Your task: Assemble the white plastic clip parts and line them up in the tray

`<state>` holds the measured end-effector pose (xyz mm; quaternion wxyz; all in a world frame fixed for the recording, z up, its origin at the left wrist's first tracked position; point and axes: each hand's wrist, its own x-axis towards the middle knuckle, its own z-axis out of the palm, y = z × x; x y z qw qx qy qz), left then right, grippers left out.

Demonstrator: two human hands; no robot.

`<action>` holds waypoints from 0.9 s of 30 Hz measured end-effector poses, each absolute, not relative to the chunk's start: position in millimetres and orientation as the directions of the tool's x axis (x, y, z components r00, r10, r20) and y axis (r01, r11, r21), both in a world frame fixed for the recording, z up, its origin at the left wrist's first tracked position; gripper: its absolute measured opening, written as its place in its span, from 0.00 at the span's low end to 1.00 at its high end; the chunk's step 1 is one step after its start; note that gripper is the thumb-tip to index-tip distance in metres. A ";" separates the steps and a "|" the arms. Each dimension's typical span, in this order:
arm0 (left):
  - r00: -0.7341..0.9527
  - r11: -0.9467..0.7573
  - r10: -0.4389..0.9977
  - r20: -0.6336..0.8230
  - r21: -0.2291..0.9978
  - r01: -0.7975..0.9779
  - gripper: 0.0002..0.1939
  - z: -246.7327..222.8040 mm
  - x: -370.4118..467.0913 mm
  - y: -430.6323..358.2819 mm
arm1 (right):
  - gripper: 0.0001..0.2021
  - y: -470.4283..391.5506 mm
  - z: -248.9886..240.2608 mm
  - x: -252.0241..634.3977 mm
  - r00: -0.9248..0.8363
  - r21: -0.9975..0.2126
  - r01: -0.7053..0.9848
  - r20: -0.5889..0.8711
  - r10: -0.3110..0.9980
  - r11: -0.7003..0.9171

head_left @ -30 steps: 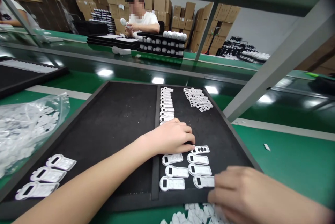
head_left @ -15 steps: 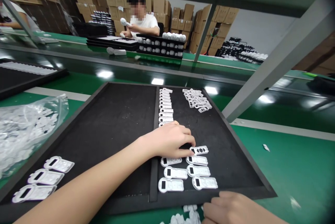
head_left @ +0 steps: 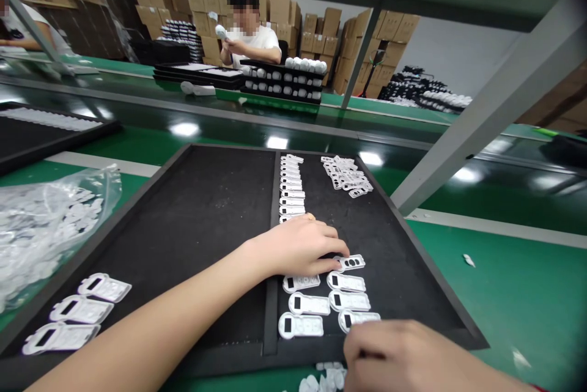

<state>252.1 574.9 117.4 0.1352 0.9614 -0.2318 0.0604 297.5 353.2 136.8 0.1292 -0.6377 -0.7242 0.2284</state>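
My left hand (head_left: 309, 248) reaches over the black tray (head_left: 270, 318), its thumb and fingertips closed on the end of a white frame with dark round holes (head_left: 353, 262). Below that frame lie two short columns of white oblong casings, one (head_left: 301, 325) at the tray's near edge beside the divider. My right hand (head_left: 389, 352) is curled over the near rim, close to the lowest casing of the right column (head_left: 358, 320); whatever its fingers hold is hidden. Small white parts (head_left: 323, 380) lie on the green surface beside it.
More casings (head_left: 292, 186) line the divider farther back, near a heap of white frames (head_left: 346, 173). Three casings (head_left: 82, 309) lie at the tray's left. A plastic bag of parts (head_left: 50, 227) is at left. A slanted metal post (head_left: 477, 92) stands right; a person (head_left: 257, 40) sits opposite.
My right hand has moved up from below the tray's near rim to the lowest right casing, partly covering it. My left fingers have shifted slightly right over the holed frame.
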 end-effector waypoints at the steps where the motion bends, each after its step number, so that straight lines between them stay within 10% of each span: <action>1: 0.885 -0.858 -0.430 0.179 0.224 -0.462 0.11 117.0 252.1 574.9 | 0.06 354.8 145.1 304.8 -0.076 -0.591 0.807 -0.098 0.992 0.003; 6: 0.883 -0.864 -0.430 0.189 0.198 -0.463 0.09 116.0 252.3 575.8 | 0.11 362.9 155.2 344.9 0.341 -0.838 0.423 -0.205 0.918 -0.344; 11: 0.887 -0.874 -0.418 0.198 0.179 -0.452 0.08 117.0 251.7 575.6 | 0.13 368.3 139.9 362.1 0.396 -0.903 0.281 -0.200 0.896 -0.326; 27: 0.905 -0.875 -0.395 0.156 0.237 -0.423 0.09 119.7 251.5 573.0 | 0.05 368.8 106.3 350.9 0.219 -0.267 0.950 0.208 0.953 -0.160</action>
